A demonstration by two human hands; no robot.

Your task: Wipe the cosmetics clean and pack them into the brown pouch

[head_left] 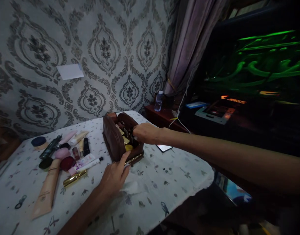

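A brown makeup bag (113,138) stands unzipped on the cloth-covered table, its mouth facing up. Inside it lie gold-coloured and dark cosmetics, with a yellow round item (128,148) near the front end. My left hand (115,174) grips the bag's near rim by the zipper, its index finger reaching over the edge. From the right, my right hand (147,133) comes over the bag's right wall with curled fingers at the opening; whatever they hold is hidden. Left of the bag lie a beige squeeze tube (47,189), a gold lipstick tube (75,178) and a pink makeup sponge (62,153).
Several more cosmetics sit in that group, including a dark-lidded jar (39,143) and a white tube (90,164). A phone (164,148) lies beyond my right wrist. A water bottle (158,101) and white cable (180,107) are near a green-lit computer case (257,75).
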